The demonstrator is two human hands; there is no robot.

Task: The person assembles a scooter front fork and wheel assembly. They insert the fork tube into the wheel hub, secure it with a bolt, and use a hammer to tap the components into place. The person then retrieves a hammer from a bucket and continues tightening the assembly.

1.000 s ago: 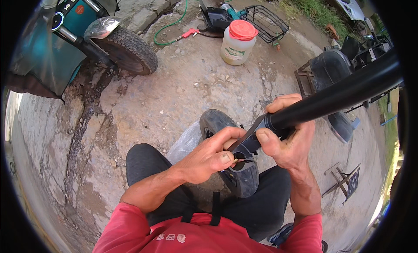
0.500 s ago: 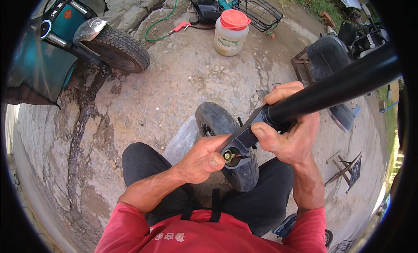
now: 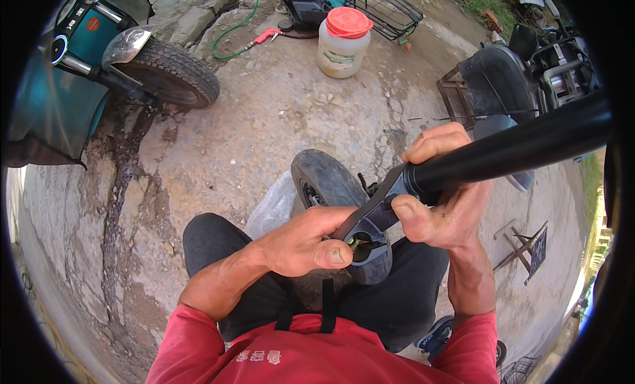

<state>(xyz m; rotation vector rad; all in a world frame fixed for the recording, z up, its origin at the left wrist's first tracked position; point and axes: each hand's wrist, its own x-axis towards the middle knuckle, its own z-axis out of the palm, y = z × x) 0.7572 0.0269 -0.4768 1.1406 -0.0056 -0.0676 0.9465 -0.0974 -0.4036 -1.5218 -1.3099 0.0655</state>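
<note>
A thick black tube with a forked clamp bracket (image 3: 376, 218) at its lower end slants across in front of me. My right hand (image 3: 444, 205) is closed round the tube (image 3: 516, 146) just above the bracket, thumb towards me. My left hand (image 3: 307, 242) grips the bracket's near end, its thumb lying at the edge of the round, split clamp hole. A small yellowish metal piece (image 3: 354, 243) shows inside that hole, partly hidden by the thumb. Below the bracket, a small black-tyred wheel (image 3: 325, 179) stands between my knees. Whether it joins the bracket is hidden.
A translucent jar with a red lid (image 3: 343, 50) stands ahead, near a red air gun (image 3: 267, 35) on a green hose. At left is a vehicle's front wheel (image 3: 175, 76). Bubble wrap (image 3: 272, 209) lies beside the small wheel. A folding stool (image 3: 526, 252) is at right.
The bracket has tilted, so its clamp hole shows more widely. My left thumb has moved right, towards the hole, and the yellowish piece is more covered. My right hand keeps its hold.
</note>
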